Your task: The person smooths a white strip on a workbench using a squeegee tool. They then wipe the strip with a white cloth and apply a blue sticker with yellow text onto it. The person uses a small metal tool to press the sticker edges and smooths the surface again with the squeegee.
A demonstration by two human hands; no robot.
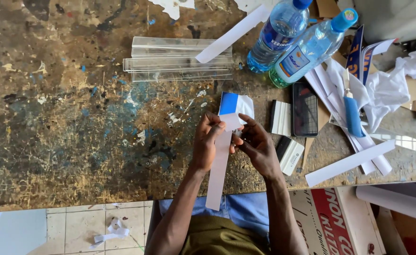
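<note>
1. White strip (218, 165): long axis runs from the table's near edge toward the far edge, its lower end hanging past the near edge.
2. Left hand (206, 144) and right hand (256, 146): each grip closed, pinching the strip's upper end beside a blue-and-white piece (234, 105).
3. Table (66, 118): open room lies leftward; clear acrylic strips (179, 59), bottles (293, 45) and a phone (305, 108) crowd the far and right sides.

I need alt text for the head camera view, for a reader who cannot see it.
Two bare hands, left hand and right hand, hold a long white paper strip with a blue peeled end over a paint-stained wooden workbench. Behind lie clear acrylic bars, two clear plastic water bottles and a black phone.
</note>
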